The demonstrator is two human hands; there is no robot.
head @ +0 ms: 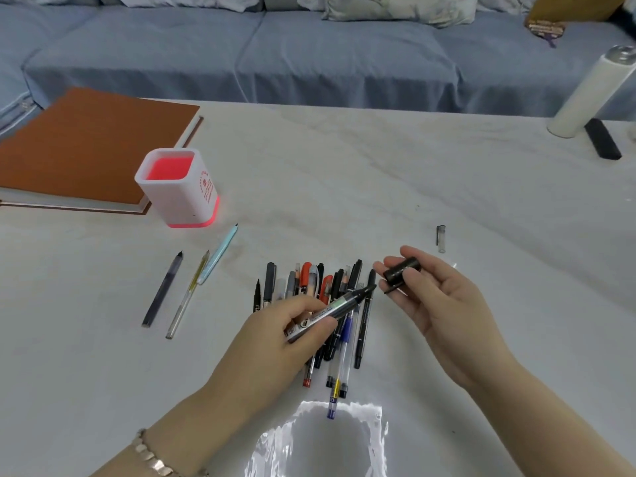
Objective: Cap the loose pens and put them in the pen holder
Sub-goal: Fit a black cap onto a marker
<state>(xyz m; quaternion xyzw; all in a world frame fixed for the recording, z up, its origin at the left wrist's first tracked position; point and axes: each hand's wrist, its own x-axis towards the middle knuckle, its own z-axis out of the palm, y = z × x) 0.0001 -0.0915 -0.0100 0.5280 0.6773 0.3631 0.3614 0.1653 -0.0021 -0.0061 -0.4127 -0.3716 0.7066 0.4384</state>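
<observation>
The left hand (292, 325) grips the grey-barrelled black marker (335, 308), tip aimed up-right at the black plastic cap (402, 270) pinched nearby in the right hand (437, 297).

— What's the table (378, 166) like?
— Smooth pale stone, by the look of it, glossy enough to mirror a light near me.
— And the holder (179, 197)?
— Smooth white plastic. My marker (330, 309) has a glossy label; its cap (401, 270) is matt black plastic. The book (86, 146) has a matt cover, and the sofa (309, 63) is cloth.
</observation>
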